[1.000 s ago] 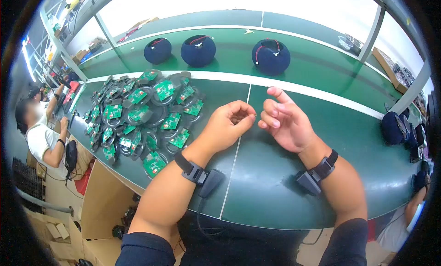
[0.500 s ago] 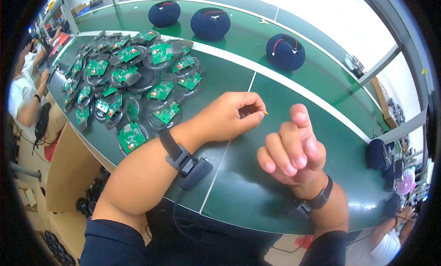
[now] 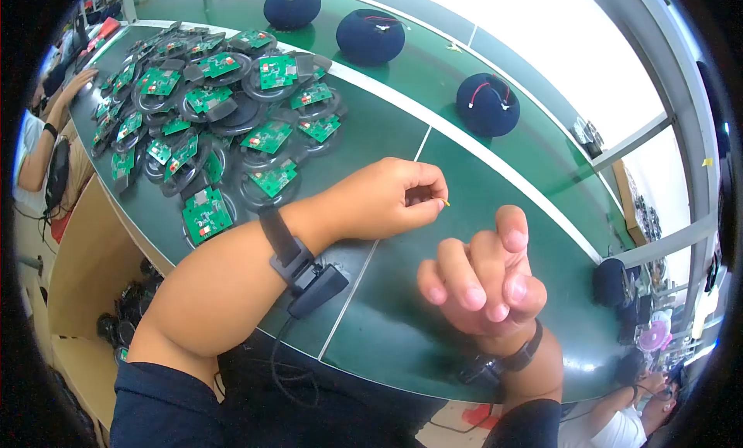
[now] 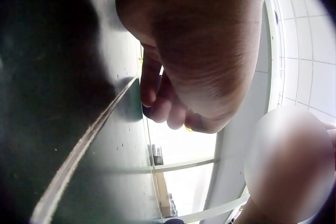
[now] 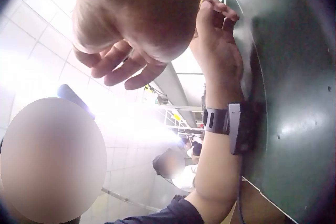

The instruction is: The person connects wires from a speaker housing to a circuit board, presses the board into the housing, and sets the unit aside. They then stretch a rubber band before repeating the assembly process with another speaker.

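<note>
The left hand (image 3: pixel 395 196) is over the green table, thumb and index finger pinching a thin yellow piece (image 3: pixel 446 203) whose tip sticks out; the rest is hidden in the fingers. A yellow bit (image 4: pixel 189 128) also shows beside the left hand's fingertips (image 4: pixel 176 119) in the left wrist view. To its right and nearer the body, the right hand (image 3: pixel 487 285) is held palm up with fingers loosely bent, and nothing is visible in it. The right wrist view shows the right hand (image 5: pixel 142 19) with spread, bent fingers, apart from the left hand (image 5: pixel 218 50).
Black round parts with green circuit boards (image 3: pixel 267 137) lie piled on the left of the table (image 3: pixel 402 293). Three dark blue round covers with red wires, one of them the nearest cover (image 3: pixel 487 107), stand beyond the white strip. Metal frame posts (image 3: pixel 658 235) rise at right.
The view has swung to the right. The right hand has dropped toward the body and turned palm up, away from the left hand, which still pinches the thin piece.
</note>
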Action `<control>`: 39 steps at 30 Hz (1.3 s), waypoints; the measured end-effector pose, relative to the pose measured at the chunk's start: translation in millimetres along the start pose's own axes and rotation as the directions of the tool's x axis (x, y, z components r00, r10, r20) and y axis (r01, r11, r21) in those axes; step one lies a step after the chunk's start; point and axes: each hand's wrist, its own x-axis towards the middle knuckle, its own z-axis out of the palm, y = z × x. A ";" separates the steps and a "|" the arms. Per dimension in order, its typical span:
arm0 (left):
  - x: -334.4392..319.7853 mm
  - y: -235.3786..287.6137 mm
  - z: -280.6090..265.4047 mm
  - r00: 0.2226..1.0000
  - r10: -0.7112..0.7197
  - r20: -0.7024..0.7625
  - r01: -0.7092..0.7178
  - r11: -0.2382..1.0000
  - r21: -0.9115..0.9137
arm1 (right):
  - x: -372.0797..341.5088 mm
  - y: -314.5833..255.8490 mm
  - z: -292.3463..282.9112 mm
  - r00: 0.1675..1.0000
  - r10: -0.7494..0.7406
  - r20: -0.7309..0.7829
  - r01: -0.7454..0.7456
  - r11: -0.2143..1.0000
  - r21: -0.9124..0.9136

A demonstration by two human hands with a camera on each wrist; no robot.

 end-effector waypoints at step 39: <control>-0.3 1.1 0.6 0.998 0.009 0.062 -0.016 0.994 0.112 | -25.2 11.9 72.4 0.882 -0.144 0.450 -0.026 0.936 0.350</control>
